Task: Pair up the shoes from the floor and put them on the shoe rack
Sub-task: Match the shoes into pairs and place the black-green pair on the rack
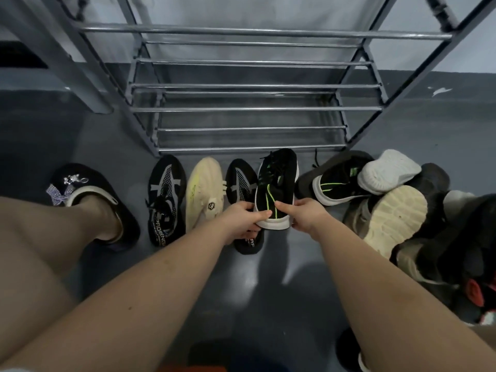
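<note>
Both hands hold a black sneaker with green stripes and a white sole [276, 183], toe pointing at the rack. My left hand [245, 221] grips its heel from the left and my right hand [303, 214] grips it from the right. Its match [335, 183] lies on its side to the right. On the floor in a row lie a black and grey sneaker [166, 200], a cream sneaker [205, 189] and a second black and grey sneaker [237, 183], partly under my left hand. The metal shoe rack [241, 108] stands behind them with bare rails.
A heap at the right holds a white shoe sole-up [389, 171], a cream-soled shoe [394, 218] and dark shoes with red [472, 291]. My left foot wears a black slipper [107, 200] with a bow and charm. Grey floor lies between my arms.
</note>
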Motion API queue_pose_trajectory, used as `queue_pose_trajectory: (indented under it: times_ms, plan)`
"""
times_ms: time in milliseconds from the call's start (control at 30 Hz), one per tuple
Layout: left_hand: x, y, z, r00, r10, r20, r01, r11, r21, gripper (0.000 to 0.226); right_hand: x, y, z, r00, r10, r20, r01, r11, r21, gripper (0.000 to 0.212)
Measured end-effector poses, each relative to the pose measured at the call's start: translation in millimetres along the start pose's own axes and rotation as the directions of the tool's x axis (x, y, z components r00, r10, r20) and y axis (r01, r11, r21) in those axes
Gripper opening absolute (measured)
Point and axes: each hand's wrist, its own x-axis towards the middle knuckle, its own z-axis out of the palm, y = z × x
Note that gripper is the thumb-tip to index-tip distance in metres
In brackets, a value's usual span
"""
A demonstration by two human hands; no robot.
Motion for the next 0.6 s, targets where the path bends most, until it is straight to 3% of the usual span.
queue_pose_trajectory:
  times_ms: [100,233,300,400,600]
  plan:
    - [10.9,-1.9,4.8,0.998,-0.067,0.021,0.065,0.995,0.07,0.034,13.1,8.9,-4.5,0.998,0.053,-0.023,-0.054,0.996,-0.069,0.038]
    - [22.8,-7.1,9.4,0.988,-0.146,0.058,0.138,0.984,0.114,0.031,24.9,18.8,-8.1,0.994,0.107,0.014,-0.104,0.983,-0.152,0.048]
    - [29.5,-11.1,11.3,0.985,-0.166,0.053,0.157,0.978,0.138,0.031,32.3,22.8,-8.5,0.993,0.113,0.029,-0.106,0.978,-0.18,0.043]
    - [37.5,-14.2,13.4,0.984,-0.173,0.032,0.165,0.972,0.17,0.026,36.2,26.0,-7.9,0.991,0.123,0.05,-0.111,0.974,-0.197,0.019]
    - [44.8,-15.7,15.4,0.981,-0.194,0.019,0.183,0.95,0.253,0.028,22.0,19.9,-11.5,0.991,0.124,0.047,-0.11,0.969,-0.22,0.028]
